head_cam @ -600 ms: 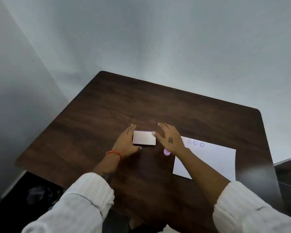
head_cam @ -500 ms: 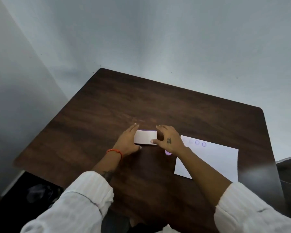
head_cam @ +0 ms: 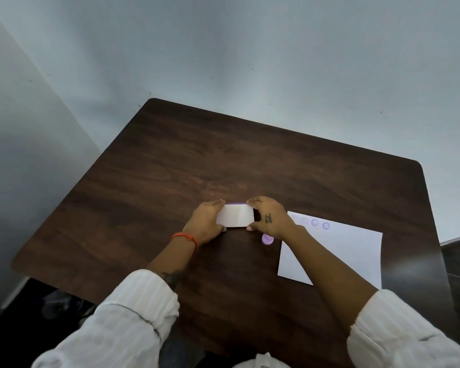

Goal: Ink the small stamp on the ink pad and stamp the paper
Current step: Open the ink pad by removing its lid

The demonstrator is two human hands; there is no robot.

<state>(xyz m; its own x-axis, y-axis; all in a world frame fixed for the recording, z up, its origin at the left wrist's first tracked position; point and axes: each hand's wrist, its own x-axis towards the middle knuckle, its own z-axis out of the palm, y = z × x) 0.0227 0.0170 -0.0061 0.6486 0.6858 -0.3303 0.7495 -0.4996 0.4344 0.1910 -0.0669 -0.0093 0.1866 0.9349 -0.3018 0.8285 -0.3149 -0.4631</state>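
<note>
so on the dark table (head_cam: 170,160) the paper (head_cam: 343,251) lies right of the ink pad (head_cam: 235,215), whose lid is tilting up. left hand (head_cam: 206,221) and right hand (head_cam: 270,219) clamp its ends; opening looks underway. next: pick up the small stamp (head_cam: 267,239), just beside the right wrist.

Both hands' grip (head_cam: 207,221) (head_cam: 270,220) on the ink pad (head_cam: 235,215), small stamp (head_cam: 267,239) beside paper (head_cam: 351,251).
</note>
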